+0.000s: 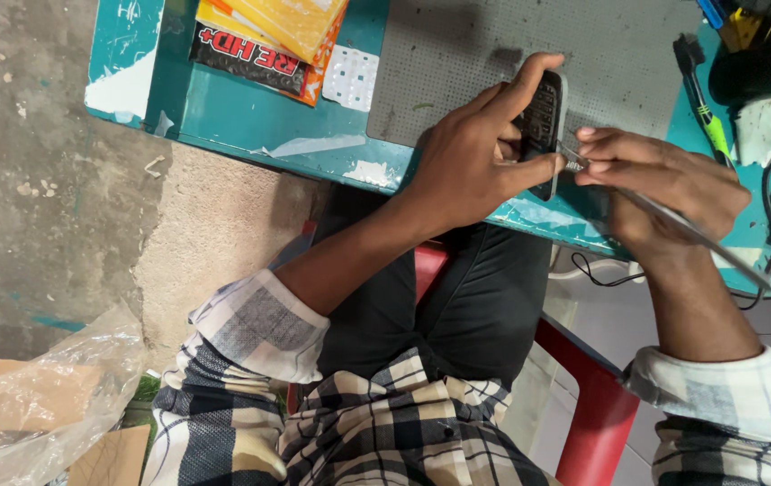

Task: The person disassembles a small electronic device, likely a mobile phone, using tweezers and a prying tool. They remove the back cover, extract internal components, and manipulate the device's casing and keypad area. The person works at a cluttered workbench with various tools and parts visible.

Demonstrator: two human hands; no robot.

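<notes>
Here the keypad phone (545,121) is clamped upright in the left hand (475,162) at the desk (250,126) edge; tweezers (673,220), pinched in the right hand (664,184) beside it, are best worked steadily (phone braced).

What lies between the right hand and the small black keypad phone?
In the head view, thin metal tweezers held by the right hand bridge the gap; their tip meets the black keypad phone, gripped by the left hand.
</notes>
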